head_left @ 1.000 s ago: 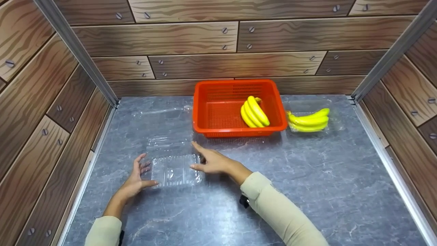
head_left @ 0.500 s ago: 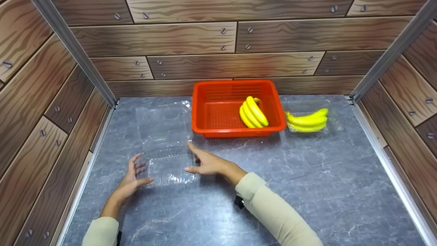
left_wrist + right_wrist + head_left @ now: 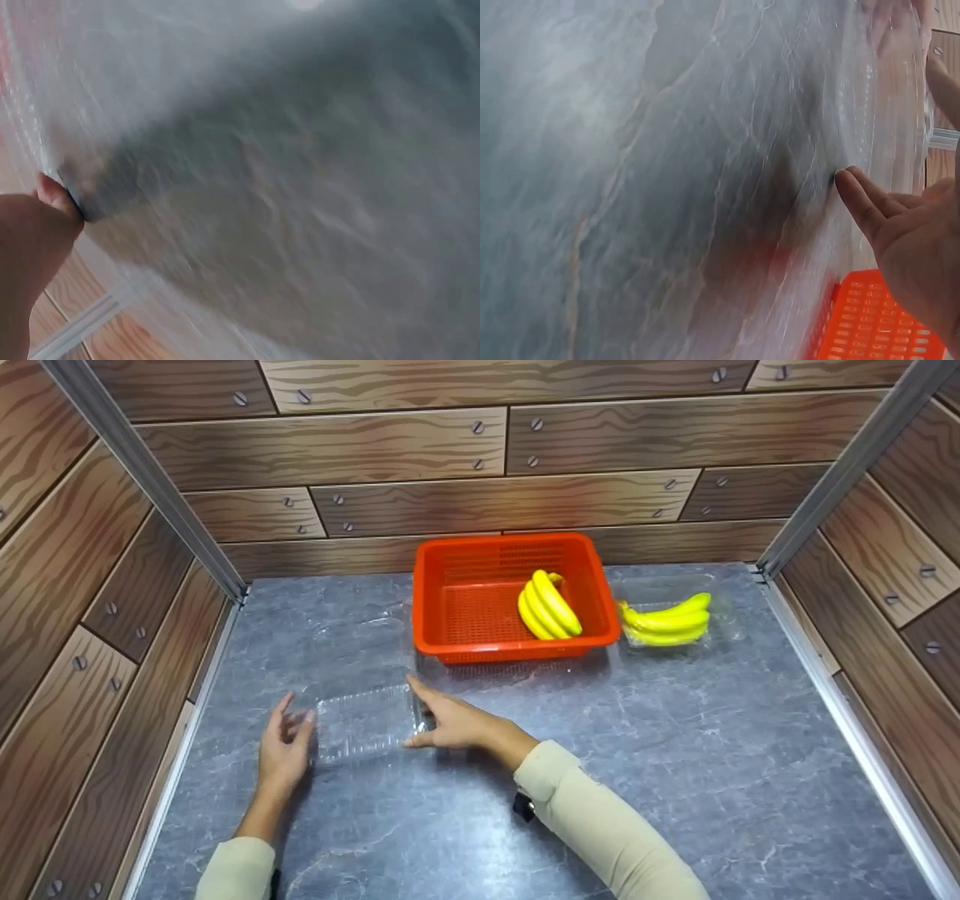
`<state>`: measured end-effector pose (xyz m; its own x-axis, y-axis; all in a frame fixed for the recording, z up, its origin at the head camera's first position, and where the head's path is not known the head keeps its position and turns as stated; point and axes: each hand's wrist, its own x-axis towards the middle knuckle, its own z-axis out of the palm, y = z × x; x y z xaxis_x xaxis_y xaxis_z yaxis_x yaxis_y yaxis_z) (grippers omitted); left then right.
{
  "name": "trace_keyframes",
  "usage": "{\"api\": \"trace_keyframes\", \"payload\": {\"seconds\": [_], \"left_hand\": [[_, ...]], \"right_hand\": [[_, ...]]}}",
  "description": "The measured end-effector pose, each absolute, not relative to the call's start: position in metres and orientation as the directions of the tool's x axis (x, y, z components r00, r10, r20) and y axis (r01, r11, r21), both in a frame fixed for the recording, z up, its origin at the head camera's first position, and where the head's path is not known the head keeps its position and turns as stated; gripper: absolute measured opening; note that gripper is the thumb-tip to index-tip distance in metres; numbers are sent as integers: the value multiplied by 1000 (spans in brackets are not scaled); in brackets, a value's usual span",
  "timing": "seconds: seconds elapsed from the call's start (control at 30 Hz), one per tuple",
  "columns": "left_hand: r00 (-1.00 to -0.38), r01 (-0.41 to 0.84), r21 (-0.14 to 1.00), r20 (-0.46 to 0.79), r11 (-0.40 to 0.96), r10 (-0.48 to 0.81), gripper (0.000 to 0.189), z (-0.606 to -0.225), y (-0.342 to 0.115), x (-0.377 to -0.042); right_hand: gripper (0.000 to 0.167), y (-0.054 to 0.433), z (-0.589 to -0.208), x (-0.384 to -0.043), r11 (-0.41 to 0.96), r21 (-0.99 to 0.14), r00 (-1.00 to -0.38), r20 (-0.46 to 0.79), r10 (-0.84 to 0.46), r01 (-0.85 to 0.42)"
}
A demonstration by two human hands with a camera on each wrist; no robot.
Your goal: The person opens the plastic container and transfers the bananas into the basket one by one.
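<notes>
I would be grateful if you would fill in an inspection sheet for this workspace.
Surface: grey marbled table, with glare near the front.
Job's things: clear box between the hands; red basket holding one banana bunch; another bunch in a clear tray right of the basket.
Clutter: nothing seen.
Hands: left hand at the box's left end, grip unclear; right hand at its right end, fingers straight.
Cables: nothing seen.
Surroundings: plank-patterned walls, metal posts at the corners.

Wood-print walls point(image 3: 397, 442) and metal posts point(image 3: 148, 472) frame a booth-like workstation point(image 3: 720, 750).
</notes>
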<state>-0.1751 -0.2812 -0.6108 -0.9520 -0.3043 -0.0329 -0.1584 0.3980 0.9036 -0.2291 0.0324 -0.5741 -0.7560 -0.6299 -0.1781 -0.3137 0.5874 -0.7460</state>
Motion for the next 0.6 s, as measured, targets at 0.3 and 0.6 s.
{"api": "trace_keyframes", "payload": {"seconds": [0.3, 0.6], "left_hand": [[-845, -165, 960, -20, 226, -535, 52, -605, -269, -198], [-868, -191, 976, -120, 102, -482, 55, -596, -257, -221]], "right_hand": [[108, 12, -577, -235, 600, -758, -857, -110, -503, -255], [103, 2, -579, -253, 580, -790, -916, -61, -396, -198]]}}
